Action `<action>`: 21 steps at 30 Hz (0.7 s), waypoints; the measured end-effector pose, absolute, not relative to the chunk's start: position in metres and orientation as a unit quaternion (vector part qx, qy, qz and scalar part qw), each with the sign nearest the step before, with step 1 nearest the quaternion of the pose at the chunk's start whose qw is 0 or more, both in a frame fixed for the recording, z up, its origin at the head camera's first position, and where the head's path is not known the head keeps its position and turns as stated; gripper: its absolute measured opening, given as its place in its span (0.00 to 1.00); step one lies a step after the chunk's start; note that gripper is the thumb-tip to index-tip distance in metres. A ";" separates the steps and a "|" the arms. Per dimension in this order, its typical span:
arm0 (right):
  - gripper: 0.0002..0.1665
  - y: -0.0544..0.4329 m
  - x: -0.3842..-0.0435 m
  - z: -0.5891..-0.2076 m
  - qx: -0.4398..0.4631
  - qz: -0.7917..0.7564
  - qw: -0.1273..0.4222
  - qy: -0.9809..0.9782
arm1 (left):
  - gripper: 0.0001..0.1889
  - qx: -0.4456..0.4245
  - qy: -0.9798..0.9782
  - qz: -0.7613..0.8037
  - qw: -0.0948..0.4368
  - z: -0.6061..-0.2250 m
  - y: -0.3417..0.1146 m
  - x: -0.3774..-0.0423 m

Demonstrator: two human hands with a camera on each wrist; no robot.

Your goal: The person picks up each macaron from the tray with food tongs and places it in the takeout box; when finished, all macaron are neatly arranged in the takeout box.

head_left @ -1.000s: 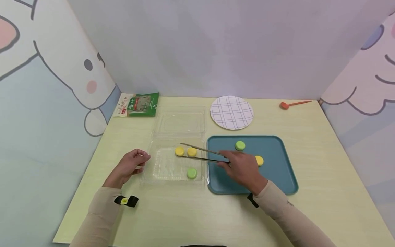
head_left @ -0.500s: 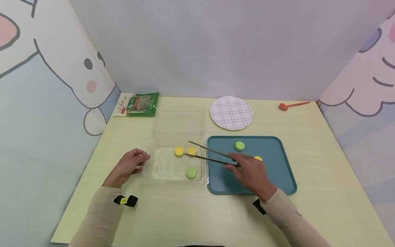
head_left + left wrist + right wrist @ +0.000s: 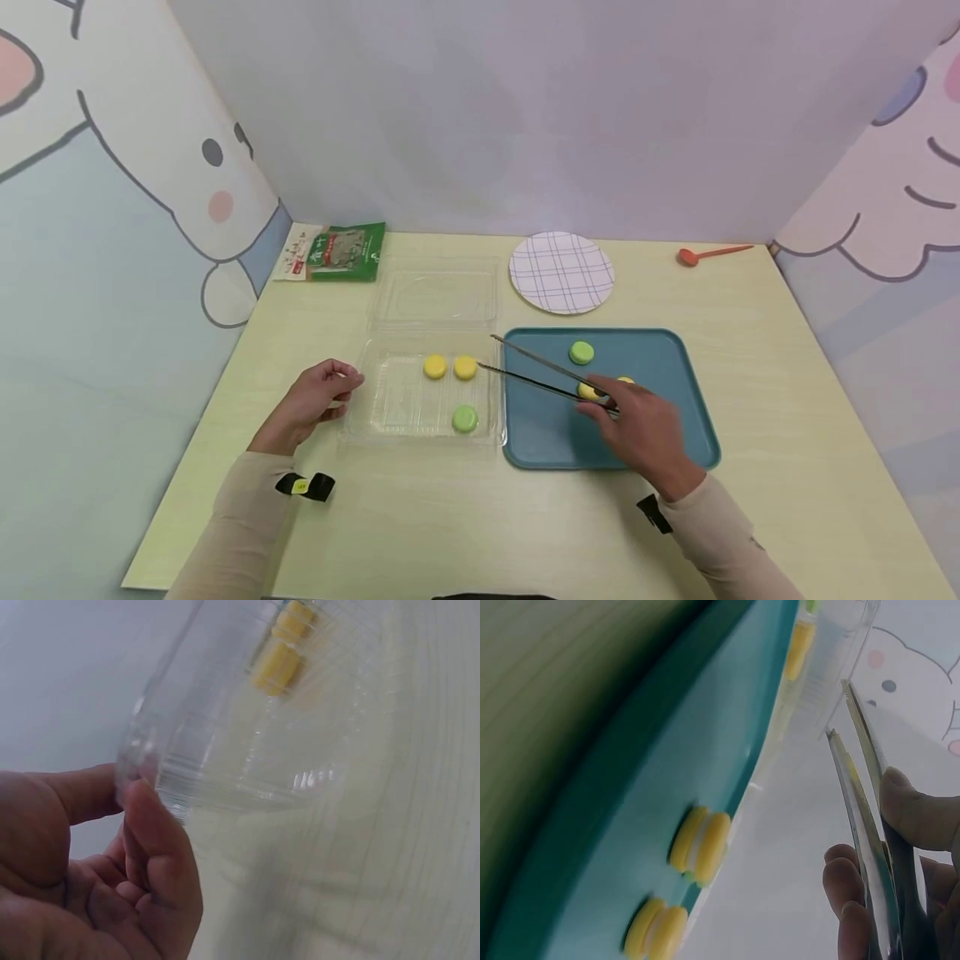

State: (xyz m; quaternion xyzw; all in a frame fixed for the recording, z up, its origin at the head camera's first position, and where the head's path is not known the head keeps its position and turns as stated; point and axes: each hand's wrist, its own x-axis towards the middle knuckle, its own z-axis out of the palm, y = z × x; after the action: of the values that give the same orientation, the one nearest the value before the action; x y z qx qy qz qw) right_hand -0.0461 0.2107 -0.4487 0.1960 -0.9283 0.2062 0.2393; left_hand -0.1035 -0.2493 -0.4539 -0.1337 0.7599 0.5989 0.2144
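My left hand [image 3: 318,400] pinches the left rim of a clear plastic box [image 3: 405,429] between thumb and fingers, as the left wrist view shows. Inside the box sit two yellow macarons, one [image 3: 435,367] left of the other [image 3: 465,367], and a green macaron [image 3: 465,418] nearer the front. My right hand [image 3: 637,421] grips metal tongs [image 3: 859,802] over the blue tray [image 3: 547,442]. The tong tips are apart with nothing between them, at the box's right side. On the tray lie a green macaron [image 3: 581,352] and two yellow macarons [image 3: 699,844], partly hidden by the hand in the head view.
The box's clear lid [image 3: 435,296] lies folded back behind it. A green and white packet [image 3: 330,252] is at the back left. Behind the tray is a round checked plate [image 3: 562,273], and a red spoon [image 3: 712,254] lies at the back right. Walls border the table.
My right hand has drawn the tongs rightward, away from the yellow macarons in the box and back over the tray, exposing another yellow macaron there. The left hand has stayed at the box rim.
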 end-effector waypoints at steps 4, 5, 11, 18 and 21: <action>0.44 0.219 -0.045 -0.449 0.177 0.202 0.246 -0.931 | 0.12 -0.137 0.760 0.598 0.214 -0.453 -0.249 -0.104; 0.44 0.221 -0.044 -0.450 0.172 0.201 0.247 -0.932 | 0.12 -0.138 0.761 0.597 0.214 -0.453 -0.249 -0.104; 0.47 0.235 -0.040 -0.450 0.136 0.183 0.257 -0.939 | 0.12 -0.136 0.763 0.595 0.213 -0.452 -0.248 -0.104; 0.29 0.252 -0.030 -0.451 0.084 0.185 0.218 -0.955 | 0.12 -0.140 0.761 0.596 0.216 -0.452 -0.248 -0.103; 0.30 0.258 -0.025 -0.452 0.056 0.187 0.201 -0.960 | 0.12 -0.140 0.762 0.594 0.217 -0.452 -0.248 -0.104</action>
State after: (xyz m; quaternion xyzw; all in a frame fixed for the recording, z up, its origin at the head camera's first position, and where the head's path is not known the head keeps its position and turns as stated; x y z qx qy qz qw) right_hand -0.0248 0.2583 -0.4515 0.0556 -0.9600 0.1870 0.2006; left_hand -0.1038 -0.2484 -0.4523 -0.1400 0.7620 0.5937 0.2172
